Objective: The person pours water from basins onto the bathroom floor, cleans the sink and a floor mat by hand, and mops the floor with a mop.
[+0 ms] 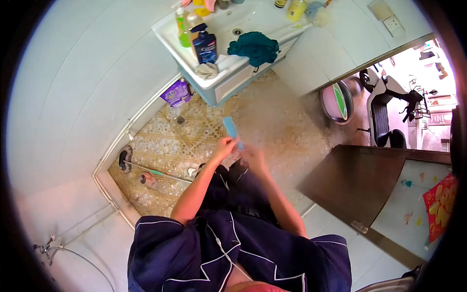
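Observation:
A light blue comb (229,127) points up and slightly left in front of my body; its teeth are too small to make out. My left hand (224,148) is closed around its middle, with the wide end sticking out above the fingers. Close beside it on the right, my right hand (254,158) is at the comb's lower end. Motion smears its fingers, so I cannot tell whether they grip the comb.
A white washbasin (226,68) ahead carries bottles (205,46) and a dark green cloth (254,47). A purple packet (176,93) and a mop (160,173) lie on the tiled floor. At right, a brown door (352,185) opens toward a scooter (386,112).

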### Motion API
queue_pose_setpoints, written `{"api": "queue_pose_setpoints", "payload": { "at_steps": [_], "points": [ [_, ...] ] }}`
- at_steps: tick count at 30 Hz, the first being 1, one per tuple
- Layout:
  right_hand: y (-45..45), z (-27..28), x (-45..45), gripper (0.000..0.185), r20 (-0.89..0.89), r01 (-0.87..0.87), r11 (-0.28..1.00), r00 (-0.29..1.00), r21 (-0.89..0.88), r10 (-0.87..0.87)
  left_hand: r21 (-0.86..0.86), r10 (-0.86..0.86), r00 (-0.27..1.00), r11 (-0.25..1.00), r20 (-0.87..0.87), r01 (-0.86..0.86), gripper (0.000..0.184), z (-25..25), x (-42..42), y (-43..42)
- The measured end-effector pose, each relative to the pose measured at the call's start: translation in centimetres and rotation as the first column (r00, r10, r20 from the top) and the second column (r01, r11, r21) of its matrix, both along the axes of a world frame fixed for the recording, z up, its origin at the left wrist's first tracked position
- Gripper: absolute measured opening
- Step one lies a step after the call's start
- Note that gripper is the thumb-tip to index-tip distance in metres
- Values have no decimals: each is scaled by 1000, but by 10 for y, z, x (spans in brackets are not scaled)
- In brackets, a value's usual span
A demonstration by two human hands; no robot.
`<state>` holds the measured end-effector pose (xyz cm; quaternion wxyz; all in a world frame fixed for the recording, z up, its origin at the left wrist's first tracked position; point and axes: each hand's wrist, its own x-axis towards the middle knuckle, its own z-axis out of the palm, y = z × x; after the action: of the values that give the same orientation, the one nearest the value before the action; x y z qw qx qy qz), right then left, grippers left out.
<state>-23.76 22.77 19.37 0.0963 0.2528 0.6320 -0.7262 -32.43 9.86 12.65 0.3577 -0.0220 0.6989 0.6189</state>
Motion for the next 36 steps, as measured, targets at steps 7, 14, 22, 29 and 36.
{"api": "queue_pose_setpoints", "payload": {
  "at_steps": [7,14,22,29,36],
  "points": [
    [101,33,-27,25,-151,154,982,979,109,-136,77,124,986,990,-108,-116,33,41,-55,78],
    [184,46,-104,25,-298,335,938,908,90,-296,209,308,884,946,-352,-246,28,85,-146,142],
    [263,52,-230,23,-305,410,887,890,211,-339,32,171,452,954,-875,-298,11,138,-271,222],
    [346,21,-337,22,-485,386,779,866,494,-122,-339,-197,332,825,-922,-452,25,122,-330,261],
    [429,-2,-417,21,-403,272,526,902,806,152,-420,-193,423,721,-885,-551,19,112,-336,273]
  ]
}}
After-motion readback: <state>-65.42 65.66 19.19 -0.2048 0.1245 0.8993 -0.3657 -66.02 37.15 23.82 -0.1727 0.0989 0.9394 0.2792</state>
